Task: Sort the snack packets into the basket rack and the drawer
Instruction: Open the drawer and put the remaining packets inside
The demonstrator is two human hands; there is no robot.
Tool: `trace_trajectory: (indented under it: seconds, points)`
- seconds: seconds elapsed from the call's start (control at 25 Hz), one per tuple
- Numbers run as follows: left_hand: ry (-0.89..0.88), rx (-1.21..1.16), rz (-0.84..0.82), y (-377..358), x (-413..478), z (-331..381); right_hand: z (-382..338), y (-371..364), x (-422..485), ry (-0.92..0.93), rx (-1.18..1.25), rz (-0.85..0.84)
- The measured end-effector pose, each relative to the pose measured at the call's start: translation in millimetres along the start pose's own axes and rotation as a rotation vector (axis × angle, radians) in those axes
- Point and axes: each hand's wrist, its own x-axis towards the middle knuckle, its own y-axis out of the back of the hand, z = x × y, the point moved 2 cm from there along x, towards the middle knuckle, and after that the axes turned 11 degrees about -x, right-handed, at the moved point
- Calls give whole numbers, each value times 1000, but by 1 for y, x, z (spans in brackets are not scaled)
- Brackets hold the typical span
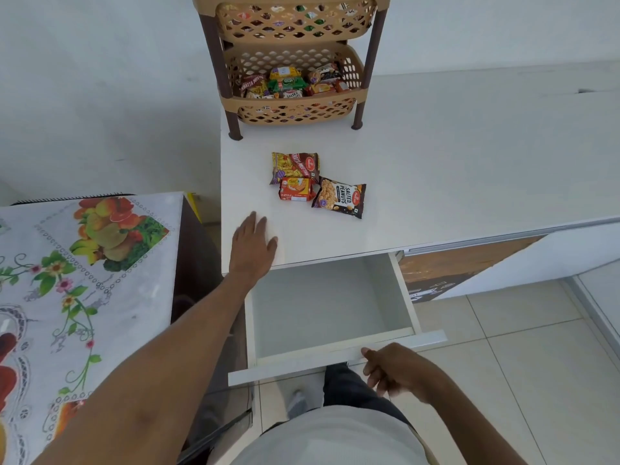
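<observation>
Three loose packets: a khatta meetha packet (294, 167), an orange biscuit packet (297, 189) and a salted peanuts packet (339, 198) lie flat in a tight cluster on the white counter (453, 162).
Cluster layout: the biscuit packet overlaps the lower edge of the khatta meetha packet; the peanuts packet lies tilted just to the right, touching the biscuit packet.
Drawer (330, 307): pulled out below the counter's front edge, with nothing lying on its pale floor.
Drawer front (335, 359): a white panel at the near end.
Basket rack (292, 62): stands at the back of the counter on dark brown legs, well behind the loose packets.
Lower basket (295, 109): holds a heap of mixed snack packets.
Upper basket (295, 25): only its lattice wall shows, with coloured wrappers visible through the holes.
Left hand (253, 243): flat, palm down, fingers straight, resting on the counter near its front edge; it is left of the cluster and apart from it, holding nothing.
Right hand (396, 370): at the drawer front, fingers loosely curled and spread, closed round nothing; the top fingertip is at the panel's edge, and whether it touches I cannot tell.
Side table (84, 263): to the left, covered with a fruit-and-flower printed cloth.
Floor (520, 364): pale tiles under the drawer.
</observation>
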Motion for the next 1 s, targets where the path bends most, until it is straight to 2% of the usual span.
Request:
trace_trajectory:
  seconds: [0.08, 0.24, 0.48, 0.64, 0.72, 0.88, 1.0]
  points:
    - [5, 15, -9, 1, 17, -1, -28, 26, 3, 110, -93, 88]
    - [3, 83, 81, -8, 30, -5, -114, 81, 36, 374, 155, 479]
    - [-37, 40, 217, -15, 33, -12, -218, 131, 96, 340, 286, 707]
    - [-31, 62, 233, -18, 34, -14, -239, 147, 124, 240, 224, 694]
    - [-26, 64, 231, -18, 36, -14, -242, 150, 126, 244, 268, 659]
    - [-23, 77, 231, -19, 35, -13, -234, 155, 113, 389, 474, 530]
    - [-28, 80, 231, -18, 34, -12, -219, 155, 93, 529, 625, 372]
